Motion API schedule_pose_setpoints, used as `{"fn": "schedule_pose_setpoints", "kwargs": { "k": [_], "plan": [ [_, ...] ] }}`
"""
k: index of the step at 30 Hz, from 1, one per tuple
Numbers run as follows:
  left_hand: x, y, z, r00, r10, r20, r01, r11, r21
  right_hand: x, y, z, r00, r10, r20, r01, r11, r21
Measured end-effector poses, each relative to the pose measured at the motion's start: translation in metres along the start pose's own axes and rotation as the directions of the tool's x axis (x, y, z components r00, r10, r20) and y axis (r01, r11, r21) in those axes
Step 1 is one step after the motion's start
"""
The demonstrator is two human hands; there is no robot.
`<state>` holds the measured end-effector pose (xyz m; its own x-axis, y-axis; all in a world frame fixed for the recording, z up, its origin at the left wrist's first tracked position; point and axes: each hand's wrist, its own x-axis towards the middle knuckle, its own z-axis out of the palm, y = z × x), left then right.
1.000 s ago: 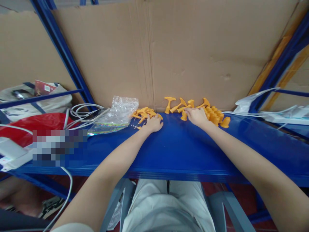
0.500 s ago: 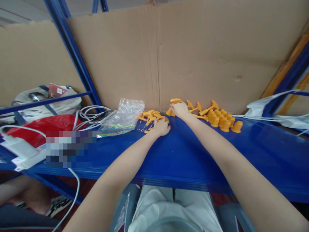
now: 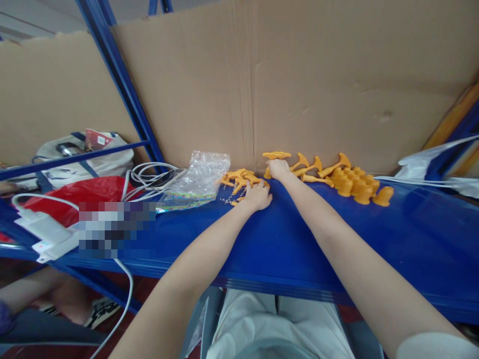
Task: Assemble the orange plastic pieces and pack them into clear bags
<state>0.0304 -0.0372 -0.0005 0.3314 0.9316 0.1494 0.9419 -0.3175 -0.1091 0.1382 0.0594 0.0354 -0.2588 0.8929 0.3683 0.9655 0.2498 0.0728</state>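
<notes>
Roughly: two hands | right hand [image 3: 278,168] on orange hammer [image 3: 276,155] | left hand [image 3: 258,195] flat

The small plastic parts [image 3: 337,174] are coloured orange-yellow throughout. The shelf [image 3: 299,239] and its frame posts [image 3: 123,85] are painted deep blue. The backing cardboard [image 3: 299,85] is plain brown. A clear plastic bag [image 3: 200,177] is edged with an iridescent strip. The cables [image 3: 145,174] are white, and the bag [image 3: 82,194] beside them is red.
</notes>
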Motion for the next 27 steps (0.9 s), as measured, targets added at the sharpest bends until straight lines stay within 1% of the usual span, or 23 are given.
{"fn": "schedule_pose_setpoints", "kwargs": {
  "k": [4,7,12,15,21,27],
  "plan": [
    [0.0,0.0,-0.001,1.0,-0.002,0.003,0.002,1.0,0.001,0.003,0.003,0.003,0.999,0.024,0.025,-0.026,0.998,0.061],
    [-0.001,0.001,-0.002,1.0,-0.004,0.01,0.004,1.0,0.0,0.006,0.008,0.005,0.998,0.051,0.042,-0.057,0.987,0.15],
    [-0.002,0.002,-0.004,1.0,-0.013,0.006,0.013,1.0,-0.004,0.01,0.016,0.008,0.999,0.024,0.028,-0.03,0.963,0.268],
    [-0.002,0.002,-0.003,1.0,-0.017,0.005,0.017,1.0,-0.01,0.009,0.016,0.008,1.0,0.026,0.002,-0.026,0.959,0.281],
    [-0.001,0.001,-0.001,1.0,-0.003,-0.001,0.003,1.0,0.003,0.004,0.008,0.007,0.995,0.082,-0.064,-0.058,0.947,0.317],
    [-0.001,0.002,-0.002,1.0,-0.004,0.009,0.004,1.0,0.015,0.001,0.006,0.006,0.997,0.08,-0.023,-0.068,0.944,0.322]
  ]
}}
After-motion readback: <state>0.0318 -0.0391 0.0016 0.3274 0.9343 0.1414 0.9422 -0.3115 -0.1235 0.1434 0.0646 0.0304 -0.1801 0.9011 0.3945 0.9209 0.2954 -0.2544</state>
